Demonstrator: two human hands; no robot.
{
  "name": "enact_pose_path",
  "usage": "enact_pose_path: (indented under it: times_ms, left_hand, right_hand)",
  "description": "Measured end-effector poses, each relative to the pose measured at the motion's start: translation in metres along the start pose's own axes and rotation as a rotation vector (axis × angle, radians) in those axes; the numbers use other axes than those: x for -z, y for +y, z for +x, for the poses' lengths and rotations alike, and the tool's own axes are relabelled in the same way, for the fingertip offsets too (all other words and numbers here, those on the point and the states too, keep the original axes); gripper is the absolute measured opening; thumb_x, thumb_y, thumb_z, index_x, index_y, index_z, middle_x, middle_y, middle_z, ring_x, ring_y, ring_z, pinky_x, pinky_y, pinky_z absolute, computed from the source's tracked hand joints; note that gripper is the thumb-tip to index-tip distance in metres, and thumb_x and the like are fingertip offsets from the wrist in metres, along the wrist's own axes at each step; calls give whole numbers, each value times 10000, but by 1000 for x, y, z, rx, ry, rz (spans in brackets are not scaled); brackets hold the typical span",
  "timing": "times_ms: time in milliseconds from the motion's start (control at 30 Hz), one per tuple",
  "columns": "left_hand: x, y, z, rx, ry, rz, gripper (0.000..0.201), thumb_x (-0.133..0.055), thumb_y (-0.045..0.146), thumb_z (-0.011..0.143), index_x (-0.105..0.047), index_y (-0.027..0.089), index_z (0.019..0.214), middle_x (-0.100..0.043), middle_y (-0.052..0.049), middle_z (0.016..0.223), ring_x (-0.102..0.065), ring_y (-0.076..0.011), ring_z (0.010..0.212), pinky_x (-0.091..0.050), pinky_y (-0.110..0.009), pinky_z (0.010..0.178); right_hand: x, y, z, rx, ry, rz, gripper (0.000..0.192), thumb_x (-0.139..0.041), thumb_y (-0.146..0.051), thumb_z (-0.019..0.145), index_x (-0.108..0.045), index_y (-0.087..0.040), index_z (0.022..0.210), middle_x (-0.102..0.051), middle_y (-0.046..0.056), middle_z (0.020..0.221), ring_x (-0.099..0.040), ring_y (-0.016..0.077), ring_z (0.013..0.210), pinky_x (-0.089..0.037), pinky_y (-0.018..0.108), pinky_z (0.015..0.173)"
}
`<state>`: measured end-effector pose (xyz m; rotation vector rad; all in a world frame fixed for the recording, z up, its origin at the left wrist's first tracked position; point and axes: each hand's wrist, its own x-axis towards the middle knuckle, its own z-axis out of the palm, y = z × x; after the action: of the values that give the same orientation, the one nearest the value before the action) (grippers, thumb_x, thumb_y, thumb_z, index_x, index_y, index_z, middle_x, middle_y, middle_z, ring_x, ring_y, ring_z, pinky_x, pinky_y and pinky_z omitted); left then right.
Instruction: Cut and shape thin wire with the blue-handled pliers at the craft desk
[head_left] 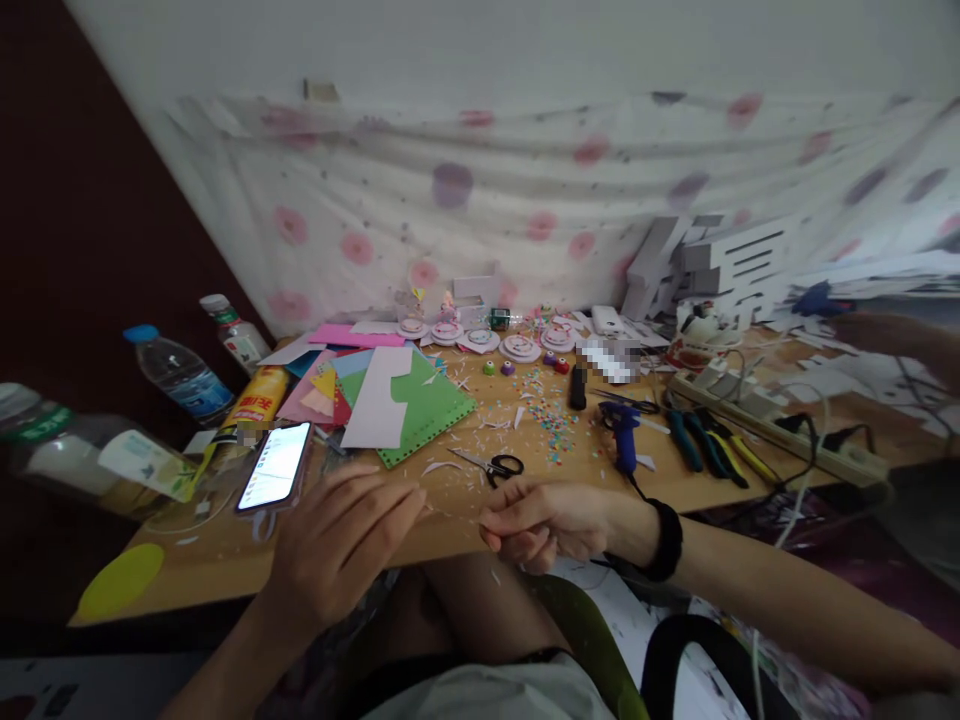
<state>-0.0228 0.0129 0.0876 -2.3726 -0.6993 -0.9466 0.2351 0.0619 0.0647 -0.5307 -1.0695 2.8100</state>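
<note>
My left hand (349, 540) hovers over the front edge of the table, its fingers pressed together and pointing right, the thumb mostly hidden behind them. To its right, my right hand (547, 522) is closed in a pinch, thumb against the curled index finger. A faint thin strand (451, 516) seems to run between the two sets of fingertips; its ends and material are too small to make out. Just beyond my right hand lie black-handled scissors (504, 467), blades pointing left. The lit phone (276, 468) rests beyond my left hand.
Coloured sheets (442, 405) and bottles (180, 375) occupy the left. Small decorated discs (521, 347) line the back, with confetti (555, 425) nearer. A blue glue gun (624, 440), pliers (684, 440) and a power strip (780, 420) lie right. Another person's hand (874, 335) works far right.
</note>
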Motion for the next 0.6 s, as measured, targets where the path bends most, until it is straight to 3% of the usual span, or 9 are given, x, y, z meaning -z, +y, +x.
enact_pose_path:
  times_ms: [167, 333, 467, 600]
  left_hand:
    - [6, 2, 10, -98, -48, 51, 240, -502, 74, 967, -660, 108, 1144, -762, -89, 1040, -677, -193, 951, -515, -353, 874]
    - [-1, 5, 6, -251, -89, -36, 382, -340, 67, 977, -648, 77, 1203, -733, -89, 1158, -597, -197, 1198, -413, -371, 1126]
    - [-9, 4, -4, -299, -147, -8, 427, -348, 53, 951, -623, 117, 1272, -697, -45, 1256, -556, -160, 1256, -343, -331, 1192]
    - [-10, 3, -4, -289, -81, -22, 420, -393, 7, 920, -627, 110, 1253, -726, -32, 1150, -589, -138, 1186, -362, -289, 1165]
  right_hand:
    - [-2, 2, -4, 0, -42, 30, 229, -786, -292, 835, -649, -110, 812, -414, -111, 515, -138, 35, 432, -149, 126, 355]
    - [-4, 8, -1, -39, -75, 56, 306, -834, -352, 783, -637, -118, 764, -404, -115, 482, -148, 37, 420, -144, 132, 338]
    - [-3, 13, 1, -49, -80, 60, 382, -883, -410, 710, -637, -119, 725, -407, -111, 461, -183, 37, 415, -158, 133, 326]
    - [-1, 17, -2, -8, -42, 43, 374, -883, -405, 716, -651, -113, 746, -404, -117, 470, -184, 30, 421, -172, 118, 338]
